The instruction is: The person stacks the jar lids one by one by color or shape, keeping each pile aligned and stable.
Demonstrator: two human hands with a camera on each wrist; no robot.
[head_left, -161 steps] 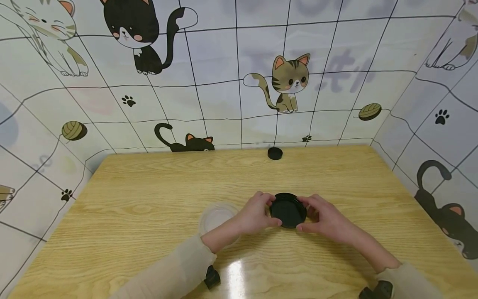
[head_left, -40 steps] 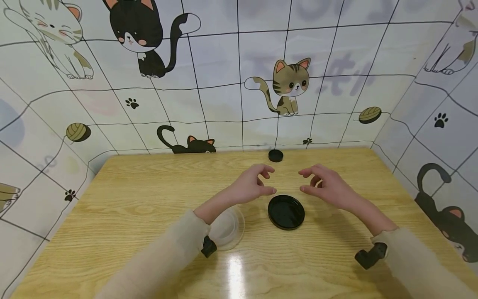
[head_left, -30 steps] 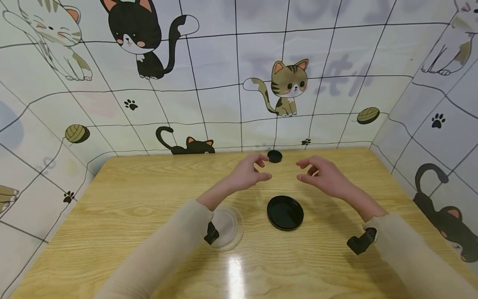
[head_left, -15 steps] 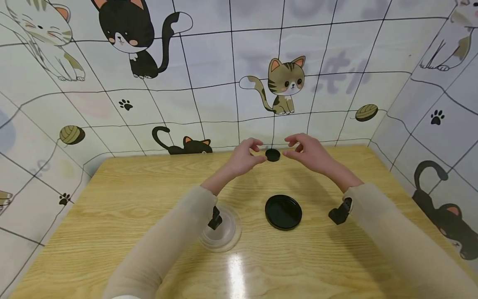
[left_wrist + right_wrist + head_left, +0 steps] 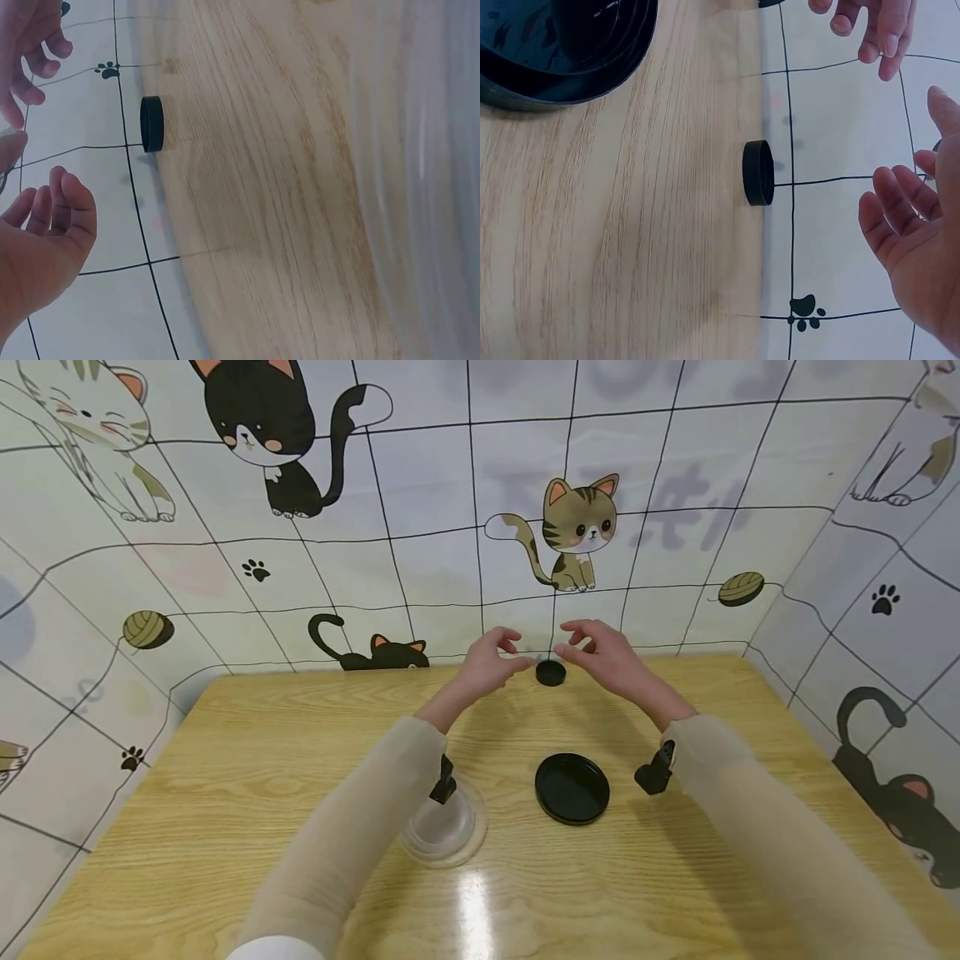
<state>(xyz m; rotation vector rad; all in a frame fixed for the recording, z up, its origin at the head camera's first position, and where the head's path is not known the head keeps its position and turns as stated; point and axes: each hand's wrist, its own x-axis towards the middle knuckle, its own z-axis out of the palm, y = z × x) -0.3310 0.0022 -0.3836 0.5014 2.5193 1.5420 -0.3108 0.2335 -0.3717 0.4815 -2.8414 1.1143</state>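
A small black round cap (image 5: 551,673) lies at the table's back edge. My left hand (image 5: 485,667) hovers at its left side, thumb and fingers apart. On the other side my right hand (image 5: 609,662) is raised, its fingers loosely bent towards the left hand. I see no object held in either hand. In the right wrist view the cap (image 5: 758,172) stands apart from both hands. Nearer to me is a larger, shallow black round dish (image 5: 572,789). A clear plastic round container (image 5: 442,831) lies to its left, partly hidden by the left sleeve.
The wooden table (image 5: 300,743) meets a wall (image 5: 435,568) printed with cats and grid lines just behind the cap. Side walls rise on the left and right. A dark wrist camera (image 5: 655,768) sits on the right sleeve, close to the black dish.
Both hands held the black dish's rim at first. They let go, moved away from me to the small cap, and have just risen slightly and drawn closer together. The cap and dish stay put.
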